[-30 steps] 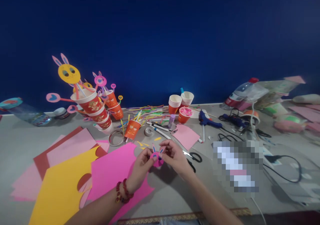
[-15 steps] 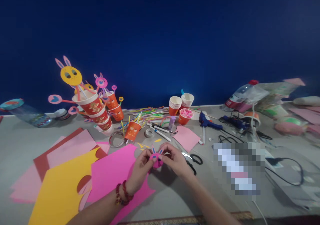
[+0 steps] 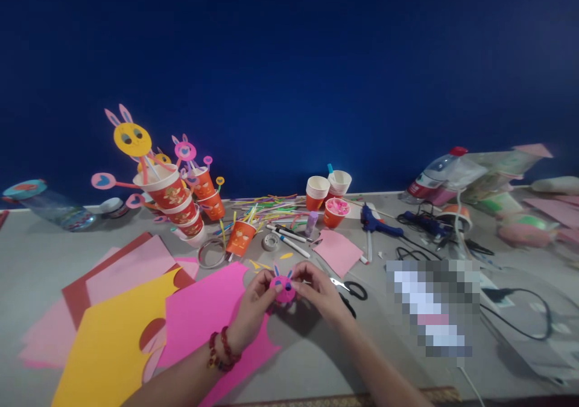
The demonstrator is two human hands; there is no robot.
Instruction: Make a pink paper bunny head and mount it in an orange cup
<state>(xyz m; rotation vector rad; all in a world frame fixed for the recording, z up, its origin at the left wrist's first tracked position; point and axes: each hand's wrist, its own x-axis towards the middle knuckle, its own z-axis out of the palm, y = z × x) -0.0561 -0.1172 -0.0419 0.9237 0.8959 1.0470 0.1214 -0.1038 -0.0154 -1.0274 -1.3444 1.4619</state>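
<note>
Between my two hands is a small pink paper rabbit face (image 3: 284, 296) with upright ears and dark blue eye pieces. My left hand (image 3: 257, 301) pinches its left side, the thumb lying over the front. On the other side, my right hand (image 3: 319, 292) has its fingers closed at the right edge, thumb near the right eye. Bright pink paper (image 3: 203, 316) with cut-out edges lies under my left forearm. Black-handled scissors (image 3: 355, 289) rest just right of my right hand, partly hidden by it.
Yellow paper (image 3: 117, 328) covers the left front. Rabbit figures on stacked red cups (image 3: 174, 196) stand at the back left. Loose coloured sticks (image 3: 266, 205), a straw-filled cup (image 3: 242, 238), a tape roll (image 3: 271, 242), pale pink paper (image 3: 338, 251) and a blue glue gun (image 3: 380, 223) lie beyond my hands.
My right thumb has drawn back a little to the right, so the rabbit face's right eye now shows. My left hand stays where it was.
</note>
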